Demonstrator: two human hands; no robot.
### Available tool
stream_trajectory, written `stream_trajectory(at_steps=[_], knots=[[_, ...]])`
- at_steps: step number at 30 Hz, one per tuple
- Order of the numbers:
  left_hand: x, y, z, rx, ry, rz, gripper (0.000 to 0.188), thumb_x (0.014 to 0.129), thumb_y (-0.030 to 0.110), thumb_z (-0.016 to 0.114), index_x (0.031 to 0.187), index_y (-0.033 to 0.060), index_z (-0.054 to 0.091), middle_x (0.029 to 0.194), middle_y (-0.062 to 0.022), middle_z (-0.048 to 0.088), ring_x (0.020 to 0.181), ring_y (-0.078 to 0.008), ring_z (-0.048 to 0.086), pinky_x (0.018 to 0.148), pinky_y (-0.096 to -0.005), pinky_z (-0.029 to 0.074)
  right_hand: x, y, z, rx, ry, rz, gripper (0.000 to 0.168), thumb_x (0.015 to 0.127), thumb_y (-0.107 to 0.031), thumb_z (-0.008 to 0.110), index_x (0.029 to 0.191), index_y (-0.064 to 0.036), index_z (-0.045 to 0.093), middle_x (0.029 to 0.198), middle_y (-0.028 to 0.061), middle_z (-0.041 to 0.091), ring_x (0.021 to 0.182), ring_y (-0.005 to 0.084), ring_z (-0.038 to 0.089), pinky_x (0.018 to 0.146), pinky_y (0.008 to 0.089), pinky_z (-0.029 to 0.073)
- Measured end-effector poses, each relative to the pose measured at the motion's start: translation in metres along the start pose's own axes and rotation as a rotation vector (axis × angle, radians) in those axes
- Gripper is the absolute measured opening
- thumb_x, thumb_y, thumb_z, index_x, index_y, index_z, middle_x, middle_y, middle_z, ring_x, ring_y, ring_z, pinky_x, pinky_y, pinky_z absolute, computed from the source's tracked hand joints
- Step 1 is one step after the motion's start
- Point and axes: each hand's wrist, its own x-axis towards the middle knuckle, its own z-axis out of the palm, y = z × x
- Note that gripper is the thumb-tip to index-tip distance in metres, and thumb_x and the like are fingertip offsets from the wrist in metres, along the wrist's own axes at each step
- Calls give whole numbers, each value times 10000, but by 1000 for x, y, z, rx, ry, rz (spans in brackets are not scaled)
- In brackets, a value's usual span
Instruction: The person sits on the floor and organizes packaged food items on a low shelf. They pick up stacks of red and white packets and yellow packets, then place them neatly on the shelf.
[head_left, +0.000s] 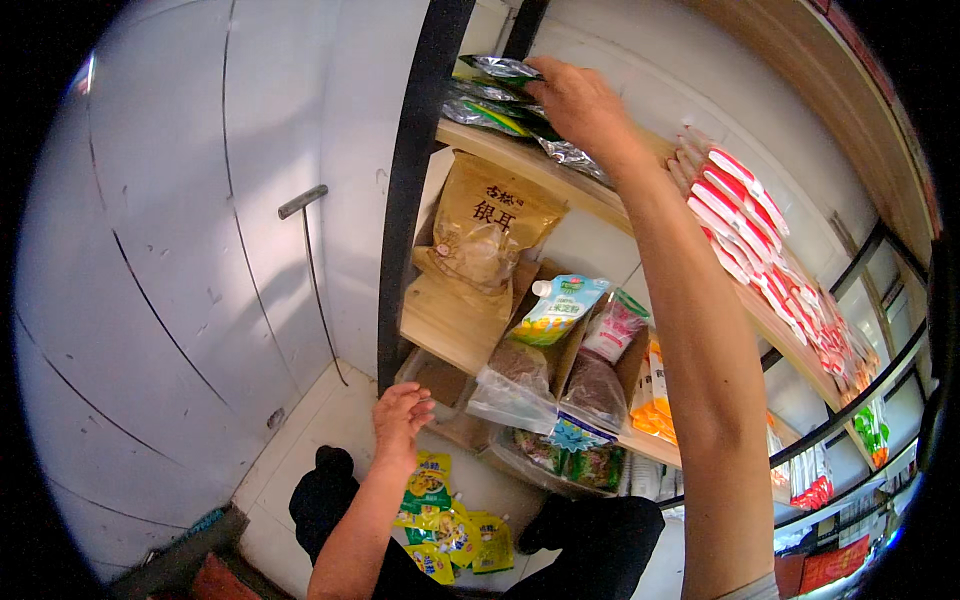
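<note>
My right hand (581, 105) reaches up to the upper wooden shelf (600, 195), its fingers at the end of a silver and green foil packet (501, 69). This packet tops a small pile of similar foil packets (487, 112) by the black shelf post. The grip looks closed on it, though the fingertips are partly hidden. My left hand (401, 424) hangs low in front of the lower shelf, fingers loosely bent and holding nothing. Below it, several yellow and green packets (450, 525) lie on the tiled floor between my legs.
A brown pouch (487, 217), a spouted pouch (562, 307) and boxed bags occupy the lower shelves. Red and white packets (739, 202) are stacked further right on the upper shelf. The black post (420, 150) stands before a white panelled wall (165, 225); a T-handled metal hook (304, 202) leans there.
</note>
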Motion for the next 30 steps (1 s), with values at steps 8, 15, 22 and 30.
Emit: stream_trajectory(at_steps=[8,15,22,30], knots=[[2,-3,-1,-31,-28,6,155,892,108,603,1041,66,602,945,-72,650,803,-179,644,714,-312,537,27,-10,24,-105,-137,-16,373,940,-321,474,1270,-156,534,1123,162,646,1080,391,577,869,500,469],[0,-7,3,-30,-35,0,137,898,118,596,1026,67,594,939,-67,649,793,-176,641,707,-313,531,29,-12,33,-29,-114,-54,396,935,-322,438,1250,-101,534,1101,216,640,1048,429,581,884,520,455],[-1,-7,4,-22,-39,-6,135,899,96,591,1032,72,591,935,-64,649,791,-166,641,701,-305,530,37,-3,50,57,-84,-61,349,912,-347,457,1069,-71,604,1111,196,638,1059,410,591,879,531,473],[0,-7,3,-13,-23,-17,147,898,100,585,1044,75,582,928,-61,644,786,-160,629,700,-296,531,34,-16,46,71,-72,-27,358,911,-302,451,1138,-49,564,1095,252,623,1043,448,573,887,536,452]])
